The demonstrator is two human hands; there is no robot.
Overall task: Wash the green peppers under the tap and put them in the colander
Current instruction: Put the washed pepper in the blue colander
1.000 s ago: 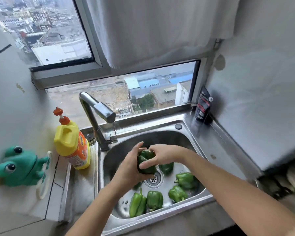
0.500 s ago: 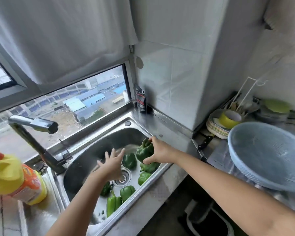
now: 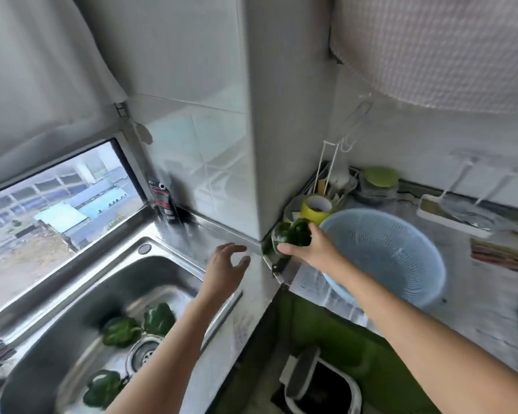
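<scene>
My right hand (image 3: 313, 249) grips a green pepper (image 3: 293, 234) in the air just left of the pale blue colander (image 3: 401, 264), which lies tilted on the right counter with nothing visible inside. My left hand (image 3: 226, 268) hovers open and holds nothing above the steel ledge to the right of the sink (image 3: 81, 297). Three more green peppers lie in the sink basin, two (image 3: 121, 331) (image 3: 159, 318) behind the drain and one (image 3: 102, 388) in front of it. The tap is out of view.
A tiled wall corner (image 3: 257, 144) juts out between sink and counter. A yellow cup (image 3: 316, 209), stacked dishes and a rack stand behind the colander. A black sachet (image 3: 162, 201) leans by the window. A bin (image 3: 320, 386) stands on the green floor below.
My right hand has carried the pepper from over the sink rightward, past the wall corner, to the colander's left rim. My left hand has risen out of the basin. The view has swung right.
</scene>
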